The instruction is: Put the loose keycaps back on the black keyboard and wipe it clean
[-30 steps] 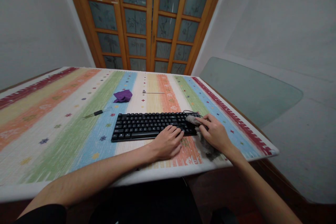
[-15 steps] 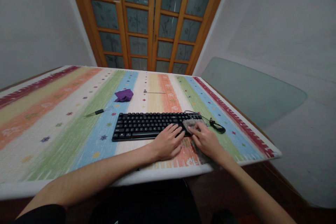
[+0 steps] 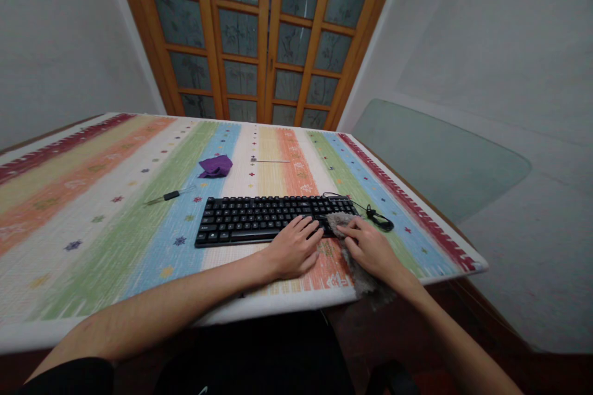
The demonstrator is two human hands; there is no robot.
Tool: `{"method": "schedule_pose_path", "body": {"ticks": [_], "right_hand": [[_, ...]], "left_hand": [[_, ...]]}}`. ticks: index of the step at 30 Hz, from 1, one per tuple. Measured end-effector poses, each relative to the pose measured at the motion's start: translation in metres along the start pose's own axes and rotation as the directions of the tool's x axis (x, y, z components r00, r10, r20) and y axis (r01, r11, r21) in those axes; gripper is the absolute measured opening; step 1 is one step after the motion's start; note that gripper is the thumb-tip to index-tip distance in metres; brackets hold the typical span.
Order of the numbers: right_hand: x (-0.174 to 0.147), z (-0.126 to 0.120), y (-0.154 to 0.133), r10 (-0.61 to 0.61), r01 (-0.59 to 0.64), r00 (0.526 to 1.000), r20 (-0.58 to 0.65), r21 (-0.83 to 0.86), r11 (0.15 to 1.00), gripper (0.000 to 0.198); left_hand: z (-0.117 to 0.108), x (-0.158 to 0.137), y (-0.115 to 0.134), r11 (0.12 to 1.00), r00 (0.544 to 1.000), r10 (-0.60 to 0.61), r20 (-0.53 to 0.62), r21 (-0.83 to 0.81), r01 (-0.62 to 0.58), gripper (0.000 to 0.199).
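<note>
A black keyboard (image 3: 252,219) lies across the front of the table. My left hand (image 3: 296,250) rests palm down at its front edge, fingers stretched out over the keys. My right hand (image 3: 368,247) grips a fluffy grey cloth (image 3: 340,220) at the keyboard's right end. Part of the cloth touches the keys there, while the rest trails below my wrist past the table's front edge. The keyboard's coiled black cable (image 3: 380,220) lies just right of the cloth.
A striped cloth (image 3: 106,259) covers the table. Farther back lie a crumpled purple cloth (image 3: 215,166) and a thin rod-like tool (image 3: 272,161). Left of the keyboard sits a small brush-like tool with a black middle (image 3: 171,195). Wooden glazed doors (image 3: 266,43) stand behind.
My right hand has shifted slightly at the keyboard's right end with the grey cloth. More of the cloth now hangs over the table edge. My left hand stays at the keyboard.
</note>
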State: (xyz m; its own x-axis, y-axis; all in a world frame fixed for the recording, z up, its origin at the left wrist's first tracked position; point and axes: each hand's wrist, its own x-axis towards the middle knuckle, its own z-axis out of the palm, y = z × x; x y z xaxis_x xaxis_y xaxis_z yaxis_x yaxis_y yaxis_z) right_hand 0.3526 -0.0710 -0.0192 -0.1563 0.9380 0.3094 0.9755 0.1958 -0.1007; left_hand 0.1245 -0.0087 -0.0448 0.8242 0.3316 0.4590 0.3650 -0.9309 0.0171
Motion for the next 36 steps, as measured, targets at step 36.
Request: {"method": "schedule_pose_path", "body": {"ticks": [36], "right_hand": [[0.120, 0.014, 0.033, -0.285, 0.288, 0.952, 0.114, -0.008, 0.958, 0.033]], "left_hand": [[0.002, 0.000, 0.001, 1.000, 1.000, -0.002, 0.012, 0.011, 0.002, 0.046]]}}
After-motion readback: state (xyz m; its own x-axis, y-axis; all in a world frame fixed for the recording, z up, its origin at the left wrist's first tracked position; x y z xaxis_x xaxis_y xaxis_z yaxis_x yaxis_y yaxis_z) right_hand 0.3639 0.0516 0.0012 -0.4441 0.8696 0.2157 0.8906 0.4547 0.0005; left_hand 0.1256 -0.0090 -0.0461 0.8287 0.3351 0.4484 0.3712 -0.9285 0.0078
